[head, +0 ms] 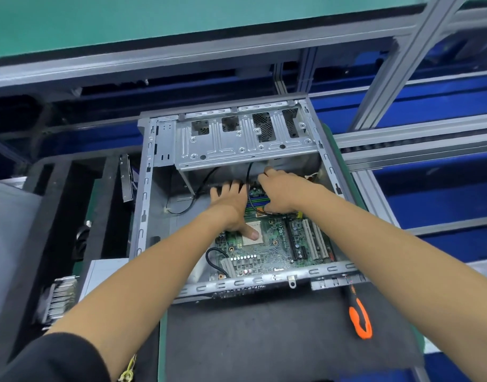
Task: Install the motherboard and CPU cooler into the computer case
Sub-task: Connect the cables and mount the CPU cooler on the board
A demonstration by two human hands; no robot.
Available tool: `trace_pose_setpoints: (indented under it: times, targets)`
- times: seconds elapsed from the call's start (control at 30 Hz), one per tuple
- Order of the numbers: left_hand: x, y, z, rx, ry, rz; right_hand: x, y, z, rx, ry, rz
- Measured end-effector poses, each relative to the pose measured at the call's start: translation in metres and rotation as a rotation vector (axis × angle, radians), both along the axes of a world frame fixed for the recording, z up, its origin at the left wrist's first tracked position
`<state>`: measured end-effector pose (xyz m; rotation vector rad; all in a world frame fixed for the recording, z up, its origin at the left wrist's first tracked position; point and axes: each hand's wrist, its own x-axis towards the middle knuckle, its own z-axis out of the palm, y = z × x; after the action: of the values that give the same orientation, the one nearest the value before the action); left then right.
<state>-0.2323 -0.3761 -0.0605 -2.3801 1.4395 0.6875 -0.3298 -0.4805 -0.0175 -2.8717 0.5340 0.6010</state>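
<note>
The open grey computer case point(143, 216) lies on a dark mat in the middle of the head view. A green motherboard point(267, 255) sits inside it, low and to the right. My left hand point(231, 205) lies flat on the board's far left part with fingers spread, its thumb on the CPU socket point(254, 235). My right hand point(281, 191) rests on the board's far edge under the drive cage point(237, 142), fingers reaching forward; its fingertips are partly hidden. A finned CPU cooler point(59, 301) lies outside the case at the lower left.
An orange-and-black screwdriver point(359, 312) lies on the mat right of the case's near edge. Black cables point(217, 260) loop over the board and along the case floor. A black foam tray point(71, 216) with slots stands to the left. Aluminium rails and blue bins run behind and to the right.
</note>
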Motion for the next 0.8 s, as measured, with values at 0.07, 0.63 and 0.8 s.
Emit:
trace_pose_setpoints:
  times: [0.07,0.63,0.8]
  targets:
    - [0.003,0.004,0.011,0.021,0.024,-0.015,-0.007,0.008,0.004,0.010,-0.081,-0.018]
    - [-0.062,0.064,0.068,-0.180,0.263,0.057,-0.071,0.065,0.035,0.225,0.008,-0.006]
    - [-0.081,0.086,0.080,-0.389,0.343,0.232,-0.097,0.066,0.043,0.282,-0.154,-0.051]
